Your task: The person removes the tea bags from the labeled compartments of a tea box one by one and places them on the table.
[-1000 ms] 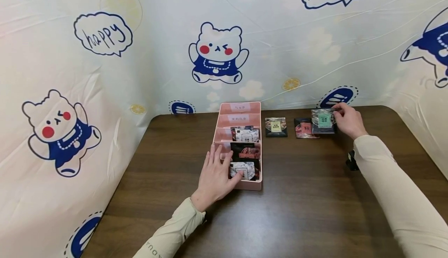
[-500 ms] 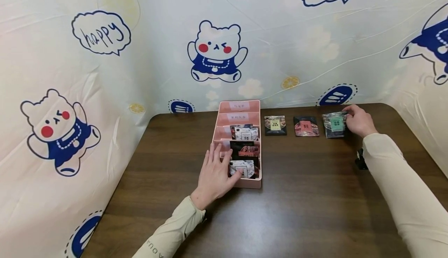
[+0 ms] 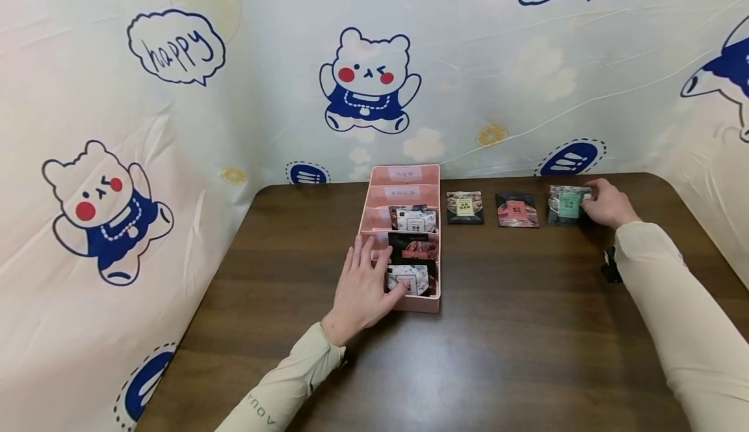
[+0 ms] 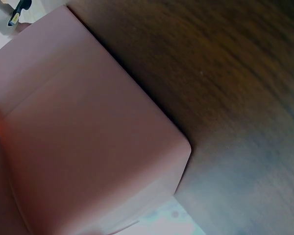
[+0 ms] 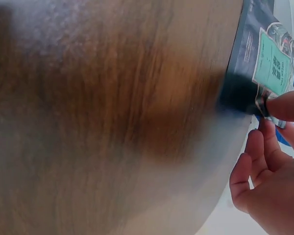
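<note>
My right hand (image 3: 610, 204) pinches the right edge of a dark green tea packet (image 3: 566, 205) with a green label, at the table's back right. In the right wrist view, the thumb lies on the green tea packet (image 5: 273, 61) and fingertips are behind its edge. My left hand (image 3: 361, 298) rests over the left side of a long pink divided box (image 3: 430, 304), fingers spread, thumb by a white packet (image 3: 407, 280) in the front compartment. The left wrist view shows the pink box's outer wall (image 4: 98, 132); the left fingers are out of sight there.
Left of the green tea packet lie a red-label packet (image 3: 517, 210) and a yellow-label packet (image 3: 465, 207), in a row beside the box. More packets (image 3: 414, 218) stand in the box's nearer compartments; white labels (image 3: 405, 193) mark the back ones. A printed cloth (image 3: 269, 94) hangs behind the table.
My right hand has carried the green tea packet rightward, off the red-label packet it overlapped, to a spot apart at the row's right end. The left hand stays on the box.
</note>
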Demonstrator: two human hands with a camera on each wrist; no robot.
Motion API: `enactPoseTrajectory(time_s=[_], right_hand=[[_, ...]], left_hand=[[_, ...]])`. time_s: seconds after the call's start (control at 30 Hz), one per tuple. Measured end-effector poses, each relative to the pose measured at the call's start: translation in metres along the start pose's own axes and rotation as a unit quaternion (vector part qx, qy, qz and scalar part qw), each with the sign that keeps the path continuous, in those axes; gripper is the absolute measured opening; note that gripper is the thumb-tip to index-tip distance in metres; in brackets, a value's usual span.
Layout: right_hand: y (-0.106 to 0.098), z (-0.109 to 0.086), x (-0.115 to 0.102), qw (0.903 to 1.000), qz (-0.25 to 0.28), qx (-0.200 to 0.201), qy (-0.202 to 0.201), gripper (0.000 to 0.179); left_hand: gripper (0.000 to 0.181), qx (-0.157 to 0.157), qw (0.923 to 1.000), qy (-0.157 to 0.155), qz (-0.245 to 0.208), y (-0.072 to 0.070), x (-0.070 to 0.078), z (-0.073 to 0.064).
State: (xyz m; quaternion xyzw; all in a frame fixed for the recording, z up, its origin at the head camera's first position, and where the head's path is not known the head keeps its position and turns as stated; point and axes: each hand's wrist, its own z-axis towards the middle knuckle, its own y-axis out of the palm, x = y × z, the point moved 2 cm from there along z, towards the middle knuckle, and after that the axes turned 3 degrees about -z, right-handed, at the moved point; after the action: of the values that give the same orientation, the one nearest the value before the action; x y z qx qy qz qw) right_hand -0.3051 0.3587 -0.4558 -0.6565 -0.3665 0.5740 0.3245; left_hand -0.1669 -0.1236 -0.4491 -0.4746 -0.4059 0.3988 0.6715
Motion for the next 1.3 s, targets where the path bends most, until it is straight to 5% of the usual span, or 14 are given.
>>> enactPoseTrajectory(time_s=[0.4,1.3], right_hand=[[-0.0017,0.0008,0.0005,0.9978,-0.044,-0.038,0.033,0.06],[0.0018,-0.0039,0.0068,0.9979,-0.037,-0.032,0.042,0.058]], left_hand=[[0.072,0.002,1.0,0.005,0.001,0.0007,-0.0013,0.0015],[0.073,0.0,1.0,0.002,0.001,0.0006,-0.0002,0.0005]])
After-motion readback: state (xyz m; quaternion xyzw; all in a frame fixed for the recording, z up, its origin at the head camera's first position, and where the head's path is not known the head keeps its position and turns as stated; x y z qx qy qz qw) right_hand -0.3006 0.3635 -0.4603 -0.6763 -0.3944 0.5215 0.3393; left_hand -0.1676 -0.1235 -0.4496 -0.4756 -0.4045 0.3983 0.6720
